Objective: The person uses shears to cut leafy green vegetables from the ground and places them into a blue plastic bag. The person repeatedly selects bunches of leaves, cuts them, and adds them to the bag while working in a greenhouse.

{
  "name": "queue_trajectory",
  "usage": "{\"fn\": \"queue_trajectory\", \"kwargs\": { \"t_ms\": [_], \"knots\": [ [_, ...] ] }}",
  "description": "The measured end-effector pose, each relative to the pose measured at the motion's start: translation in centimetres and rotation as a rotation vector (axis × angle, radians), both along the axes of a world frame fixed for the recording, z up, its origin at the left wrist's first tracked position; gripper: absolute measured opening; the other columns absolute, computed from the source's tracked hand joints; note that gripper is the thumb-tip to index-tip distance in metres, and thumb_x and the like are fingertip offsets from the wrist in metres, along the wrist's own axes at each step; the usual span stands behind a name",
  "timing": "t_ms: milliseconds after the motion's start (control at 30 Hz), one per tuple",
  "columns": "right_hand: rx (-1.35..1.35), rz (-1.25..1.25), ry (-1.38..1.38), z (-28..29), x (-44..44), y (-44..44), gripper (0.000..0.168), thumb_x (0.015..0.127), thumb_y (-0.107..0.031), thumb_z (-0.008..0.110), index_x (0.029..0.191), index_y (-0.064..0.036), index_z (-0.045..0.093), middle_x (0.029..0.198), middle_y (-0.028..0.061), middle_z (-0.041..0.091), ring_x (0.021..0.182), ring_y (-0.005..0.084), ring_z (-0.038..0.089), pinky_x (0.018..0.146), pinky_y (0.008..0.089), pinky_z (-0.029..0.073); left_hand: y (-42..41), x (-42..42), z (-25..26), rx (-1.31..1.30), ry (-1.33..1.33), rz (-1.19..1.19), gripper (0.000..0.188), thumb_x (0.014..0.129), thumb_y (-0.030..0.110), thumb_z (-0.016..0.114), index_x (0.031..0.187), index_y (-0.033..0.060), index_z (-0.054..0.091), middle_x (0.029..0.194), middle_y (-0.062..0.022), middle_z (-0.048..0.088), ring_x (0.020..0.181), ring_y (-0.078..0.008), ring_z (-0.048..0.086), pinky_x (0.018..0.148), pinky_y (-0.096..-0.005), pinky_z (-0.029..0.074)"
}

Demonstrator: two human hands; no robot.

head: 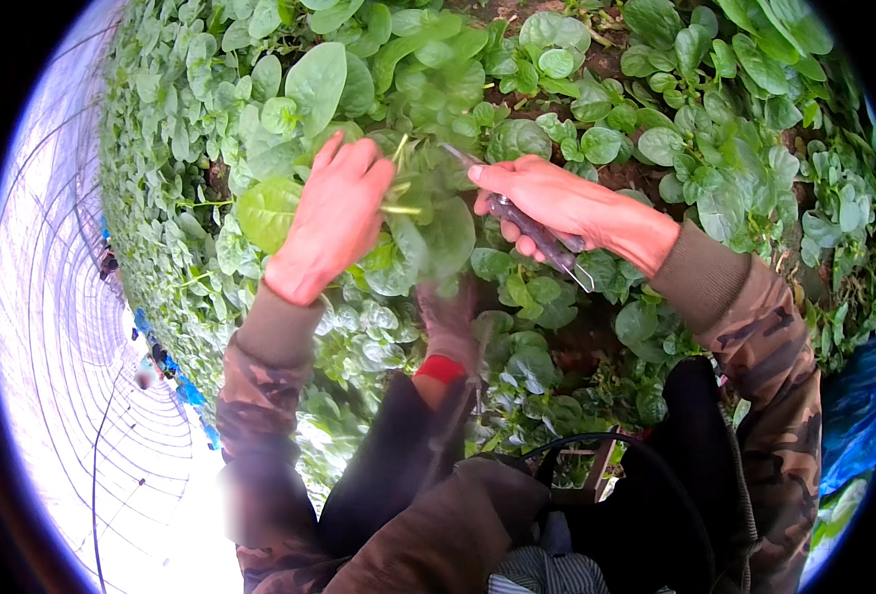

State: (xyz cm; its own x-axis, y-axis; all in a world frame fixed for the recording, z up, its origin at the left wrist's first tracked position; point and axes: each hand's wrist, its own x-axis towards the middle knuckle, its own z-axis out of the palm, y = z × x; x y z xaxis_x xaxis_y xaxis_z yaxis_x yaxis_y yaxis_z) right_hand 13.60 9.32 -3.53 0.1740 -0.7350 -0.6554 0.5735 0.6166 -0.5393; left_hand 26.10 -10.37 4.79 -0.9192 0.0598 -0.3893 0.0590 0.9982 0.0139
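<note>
My left hand is closed around cut leafy greens, their pale stem ends sticking out to the right of the fingers. A broad yellow-green leaf shows at its left side. In my right hand are garden snips with dark grip handles and a wire loop at the rear end. Their narrow blade tip points up and left, a short way from the stems. Blurred green leaves lie beyond and between both hands. Whether the blades touch a stem cannot be seen.
Dense low leafy plants spread all around, with brown soil in gaps. My foot stands among them below my hands. A wooden frame is under me. Blue plastic sheeting lies at right; a ribbed greenhouse wall curves at left.
</note>
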Motion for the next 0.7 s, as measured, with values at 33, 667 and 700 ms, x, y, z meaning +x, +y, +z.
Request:
{"fn": "queue_trajectory", "kwargs": {
  "t_ms": [33, 667, 700],
  "knots": [
    [-0.001, -0.006, 0.002, 0.3, -0.3, 0.7, 0.052, 0.099, -0.048, 0.041, 0.11, 0.002, 0.052, 0.061, 0.0022, 0.052, 0.047, 0.0111, 0.054, 0.04, 0.0254, 0.044, 0.4, 0.0, 0.6, 0.046, 0.025, -0.023, 0.022, 0.065, -0.004, 0.058, 0.086, 0.0013, 0.055, 0.094, -0.0144, 0.053, 0.097, -0.0339, 0.054, 0.105, -0.0489, 0.036],
    [0.074, 0.058, -0.151, 0.9, 0.6, 5.0, 0.056, 0.098, -0.051, 0.042, 0.109, 0.003, 0.051, 0.061, 0.0057, 0.055, 0.049, 0.0157, 0.059, 0.043, 0.0291, 0.05, 6.6, 2.5, -0.6, -0.453, -0.49, 0.048, 0.08, 0.078, 0.009, 0.064, 0.148, 0.0073, 0.026, 0.09, -0.0116, 0.065, 0.076, -0.0244, 0.067, 0.067, -0.0364, 0.051],
    [0.063, 0.073, -0.178, 1.0, 0.8, 4.8, 0.056, 0.098, -0.051, 0.042, 0.109, 0.003, 0.051, 0.061, 0.0059, 0.055, 0.05, 0.0159, 0.06, 0.044, 0.0295, 0.05, 5.9, 3.3, -0.8, -0.485, -0.412, 0.068, 0.077, 0.079, 0.009, 0.063, 0.147, 0.0067, 0.028, 0.091, -0.0116, 0.065, 0.076, -0.0246, 0.067, 0.067, -0.0366, 0.051]
  ]
}}
